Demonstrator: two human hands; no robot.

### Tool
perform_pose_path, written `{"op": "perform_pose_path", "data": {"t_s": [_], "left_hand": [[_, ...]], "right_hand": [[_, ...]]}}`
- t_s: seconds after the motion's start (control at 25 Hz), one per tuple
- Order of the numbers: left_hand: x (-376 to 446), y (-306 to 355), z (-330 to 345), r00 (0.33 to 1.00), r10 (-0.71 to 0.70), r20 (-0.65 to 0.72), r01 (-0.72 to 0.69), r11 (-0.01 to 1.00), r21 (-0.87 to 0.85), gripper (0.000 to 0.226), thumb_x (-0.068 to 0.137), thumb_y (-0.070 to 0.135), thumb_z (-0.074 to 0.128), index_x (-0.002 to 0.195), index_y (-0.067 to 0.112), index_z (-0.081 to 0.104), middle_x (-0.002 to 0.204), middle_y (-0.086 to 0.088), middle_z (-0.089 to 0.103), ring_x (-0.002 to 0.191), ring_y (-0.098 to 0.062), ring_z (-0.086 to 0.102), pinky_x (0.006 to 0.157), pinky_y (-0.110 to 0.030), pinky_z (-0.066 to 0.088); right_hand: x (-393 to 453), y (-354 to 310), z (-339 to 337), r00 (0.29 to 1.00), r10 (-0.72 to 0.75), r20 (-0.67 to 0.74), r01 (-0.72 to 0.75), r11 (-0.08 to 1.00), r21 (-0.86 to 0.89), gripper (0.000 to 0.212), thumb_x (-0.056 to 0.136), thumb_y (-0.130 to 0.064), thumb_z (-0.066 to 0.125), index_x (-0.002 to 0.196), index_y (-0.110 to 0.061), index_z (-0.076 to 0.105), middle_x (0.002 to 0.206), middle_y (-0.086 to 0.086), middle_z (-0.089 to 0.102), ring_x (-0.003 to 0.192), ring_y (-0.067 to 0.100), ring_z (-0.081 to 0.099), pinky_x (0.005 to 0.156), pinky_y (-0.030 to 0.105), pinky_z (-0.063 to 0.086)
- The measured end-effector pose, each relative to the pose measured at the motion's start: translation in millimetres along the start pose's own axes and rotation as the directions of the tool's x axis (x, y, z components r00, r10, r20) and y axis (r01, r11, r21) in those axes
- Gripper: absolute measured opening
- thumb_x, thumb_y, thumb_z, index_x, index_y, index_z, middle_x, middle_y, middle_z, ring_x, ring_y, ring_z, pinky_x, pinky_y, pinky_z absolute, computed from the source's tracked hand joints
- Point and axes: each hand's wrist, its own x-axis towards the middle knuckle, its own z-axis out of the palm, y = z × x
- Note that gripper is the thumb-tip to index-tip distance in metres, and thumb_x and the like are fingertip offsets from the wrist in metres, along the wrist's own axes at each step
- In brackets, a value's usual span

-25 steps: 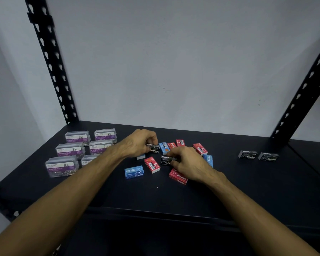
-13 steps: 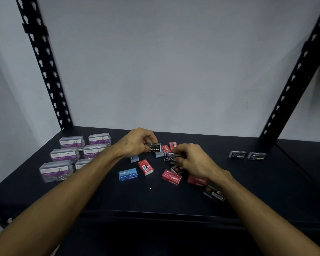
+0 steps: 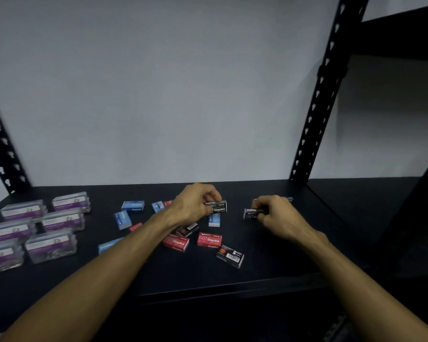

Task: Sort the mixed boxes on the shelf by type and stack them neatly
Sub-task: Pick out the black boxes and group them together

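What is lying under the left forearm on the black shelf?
Partly covered by the left forearm: a blue box, a small red box, and a black staple box. Anything fully under it is hidden.

Matt black shelf (image 3: pixel 269 272); perforated black metal upright (image 3: pixel 316 107); clear glossy plastic paper-clip boxes (image 3: pixel 51 245); printed cardboard staple boxes (image 3: pixel 209 239).

Black shelf (image 3: pixel 269 272), matte deck. Left: six clear clip boxes (image 3: pixel 51 245), purple labels, clustered in rows. Centre: blue boxes (image 3: pixel 133 205), loose, at mixed angles; two red boxes (image 3: pixel 209 240) side by side near the front; black box (image 3: pixel 229 255), barcode up, just beside them, tilted.
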Motion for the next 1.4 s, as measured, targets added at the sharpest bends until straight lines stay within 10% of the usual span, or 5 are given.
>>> {"op": "perform_pose_path", "data": {"t_s": [0.32, 0.96, 1.4], "left_hand": [[40, 44, 67, 0.998, 0.06, -0.011, -0.06, 0.998, -0.01, 0.032, 0.084, -0.001, 0.069, 0.104, 0.024, 0.069, 0.097, 0.012, 0.064, 0.089, -0.002, 0.058, 0.069, -0.009, 0.041], [66, 59, 114, 0.998, 0.058, 0.007, -0.058, 0.998, 0.021, 0.031, 0.084, -0.002, 0.066, 0.108, 0.018, 0.068, 0.107, 0.0, 0.069, 0.098, -0.015, 0.065, 0.087, -0.032, 0.055], [58, 56, 101, 0.995, 0.095, 0.01, -0.095, 0.995, 0.031, 0.033, 0.085, 0.013, 0.072, 0.116, 0.022, 0.063, 0.109, 0.001, 0.063, 0.088, -0.012, 0.059, 0.08, -0.029, 0.052]], "right_hand": [[0, 71, -29, 0.99, 0.129, -0.066, -0.133, 0.988, -0.072, 0.026, 0.084, 0.0, 0.055, 0.086, -0.023, 0.068, 0.085, -0.005, 0.068, 0.077, 0.011, 0.063, 0.064, 0.025, 0.044], [19, 114, -19, 0.993, 0.09, -0.081, -0.094, 0.994, -0.058, 0.03, 0.088, -0.004, 0.057, 0.09, -0.032, 0.068, 0.084, -0.019, 0.061, 0.075, -0.008, 0.055, 0.059, 0.008, 0.034], [11, 113, -20, 0.981, 0.039, -0.19, -0.066, 0.988, -0.137, 0.034, 0.086, -0.009, 0.066, 0.119, -0.018, 0.068, 0.117, 0.003, 0.057, 0.106, 0.016, 0.052, 0.087, 0.026, 0.042]]}}
